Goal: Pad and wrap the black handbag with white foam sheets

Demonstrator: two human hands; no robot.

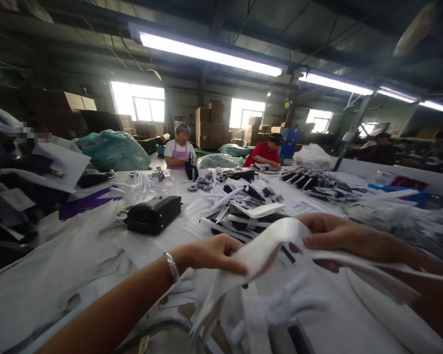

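Both my hands hold one white fabric strip [269, 248] above a white work table [162, 246]. My left hand [212, 253], with a silver bracelet on the wrist, pinches the strip's left part between thumb and fingers. My right hand [335, 236] grips the strip from the right, thumb on top. The strip droops down blurred towards the table's near edge. Beneath it lie more white strips [280, 305] and a pile of black and white pieces [251, 209].
A small black bag [153, 214] sits on the table to the left, near purple paper [84, 201]. Black straps [317, 182] lie at the far right. Two people sit at the table's far end [179, 147] [266, 152]. Cardboard boxes [210, 125] stand behind.
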